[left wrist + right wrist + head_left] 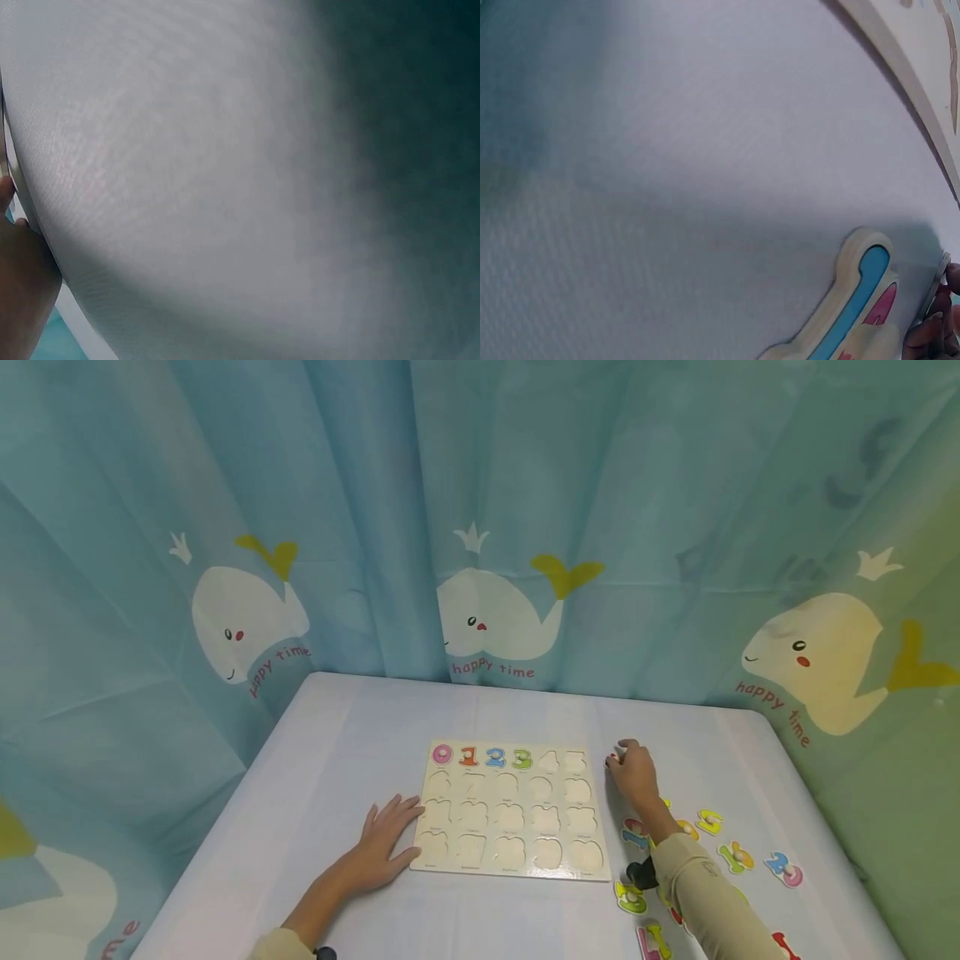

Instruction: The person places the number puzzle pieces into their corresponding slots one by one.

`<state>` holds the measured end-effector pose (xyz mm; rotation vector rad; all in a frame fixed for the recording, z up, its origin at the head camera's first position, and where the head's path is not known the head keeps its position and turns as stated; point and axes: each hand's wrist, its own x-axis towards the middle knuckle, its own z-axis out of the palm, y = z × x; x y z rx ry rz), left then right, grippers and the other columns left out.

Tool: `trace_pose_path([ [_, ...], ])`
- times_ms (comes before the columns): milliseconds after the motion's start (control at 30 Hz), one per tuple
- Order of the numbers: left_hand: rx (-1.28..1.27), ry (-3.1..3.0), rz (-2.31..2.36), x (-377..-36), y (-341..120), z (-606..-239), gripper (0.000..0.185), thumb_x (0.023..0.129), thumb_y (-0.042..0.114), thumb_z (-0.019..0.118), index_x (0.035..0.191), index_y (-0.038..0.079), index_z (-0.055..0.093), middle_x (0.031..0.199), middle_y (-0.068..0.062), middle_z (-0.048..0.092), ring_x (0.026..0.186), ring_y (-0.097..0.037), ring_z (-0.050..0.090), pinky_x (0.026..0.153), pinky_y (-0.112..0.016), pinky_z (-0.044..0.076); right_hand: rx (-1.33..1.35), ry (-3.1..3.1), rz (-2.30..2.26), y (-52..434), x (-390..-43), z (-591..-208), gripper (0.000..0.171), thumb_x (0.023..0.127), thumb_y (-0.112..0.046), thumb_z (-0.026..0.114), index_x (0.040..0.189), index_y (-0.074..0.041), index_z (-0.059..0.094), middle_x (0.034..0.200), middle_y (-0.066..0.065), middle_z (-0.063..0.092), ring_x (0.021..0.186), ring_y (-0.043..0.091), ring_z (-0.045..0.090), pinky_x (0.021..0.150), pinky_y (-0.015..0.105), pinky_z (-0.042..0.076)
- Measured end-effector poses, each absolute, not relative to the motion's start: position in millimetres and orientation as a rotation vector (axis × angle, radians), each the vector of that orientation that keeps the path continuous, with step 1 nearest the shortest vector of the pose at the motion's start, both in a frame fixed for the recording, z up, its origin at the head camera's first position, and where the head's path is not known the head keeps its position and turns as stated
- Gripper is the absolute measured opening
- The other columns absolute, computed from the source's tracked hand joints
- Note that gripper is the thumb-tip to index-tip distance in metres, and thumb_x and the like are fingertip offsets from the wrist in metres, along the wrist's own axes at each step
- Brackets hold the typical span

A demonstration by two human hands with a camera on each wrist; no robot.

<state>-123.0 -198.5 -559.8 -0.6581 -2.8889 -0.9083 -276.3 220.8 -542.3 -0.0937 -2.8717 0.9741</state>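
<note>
The wooden number puzzle board (528, 868) lies flat on the table, with the pieces 0, 1, 2 and 3 seated at the left of its top row; its other recesses are bare. My left hand (382, 847) rests with fingers spread at the board's left edge, fingertips touching it. Just beyond the board's right edge, my right hand (636, 775) pinches a small puzzle piece (613, 758) with some red on it. In the right wrist view that piece shows only as a thin edge between the fingers (934, 330), so its number is hidden.
Several loose number pieces (709, 821) lie scattered to the right of the board, some under the right forearm. A blue and pink piece (784, 869) is farthest right. White cloth (352, 735) covers the table; a whale-printed curtain (360, 527) hangs behind it.
</note>
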Motion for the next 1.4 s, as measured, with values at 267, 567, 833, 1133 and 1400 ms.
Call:
trace_pose_path([
  [267,-0.654,-2.950,-0.924,-124,-200,-558,0.056,0.090,0.026,0.057,0.139,0.005,0.042,0.148,-0.015,0.033,0.137,-0.040,0.018,0.105,-0.063,0.002,-0.094,-2.865,0.974,221,-274,-539,0.040,0.090,-0.008,0.061,0.121,0.012,0.048,0.089,0.022,0.056,0.077,0.029,0.051,0.065,0.040,0.045],
  [567,-0.651,-2.908,-0.916,-123,-200,-560,0.054,0.089,0.025,0.058,0.137,0.004,0.044,0.146,-0.016,0.036,0.136,-0.042,0.021,0.103,-0.065,0.003,0.189,-2.817,0.994,208,-277,-539,0.036,0.090,-0.003,0.056,0.124,0.006,0.051,0.091,0.015,0.054,0.075,0.025,0.051,0.061,0.034,0.042],
  [833,-0.653,-2.875,-0.907,-122,-198,-561,0.053,0.088,0.023,0.059,0.136,0.003,0.044,0.144,-0.017,0.038,0.134,-0.043,0.024,0.103,-0.066,0.004,0.506,-2.786,1.120,191,-276,-542,0.035,0.087,-0.001,0.061,0.121,0.005,0.055,0.092,0.010,0.059,0.086,0.026,0.053,0.075,0.044,0.044],
  [1133,-0.639,-2.946,-0.920,-123,-199,-558,0.055,0.090,0.026,0.058,0.139,0.005,0.042,0.147,-0.015,0.034,0.137,-0.040,0.019,0.104,-0.063,0.002,0.604,-2.788,1.158,174,-279,-546,0.032,0.086,0.000,0.063,0.117,0.004,0.058,0.083,0.001,0.059,0.077,0.018,0.055,0.076,0.043,0.044],
  [1400,-0.634,-2.949,-0.923,-123,-199,-559,0.056,0.090,0.025,0.058,0.139,0.005,0.042,0.148,-0.015,0.033,0.137,-0.040,0.019,0.105,-0.062,0.001,0.621,-2.824,1.146,162,-280,-544,0.032,0.088,-0.002,0.063,0.119,0.002,0.058,0.088,0.005,0.059,0.080,0.020,0.056,0.074,0.041,0.046],
])
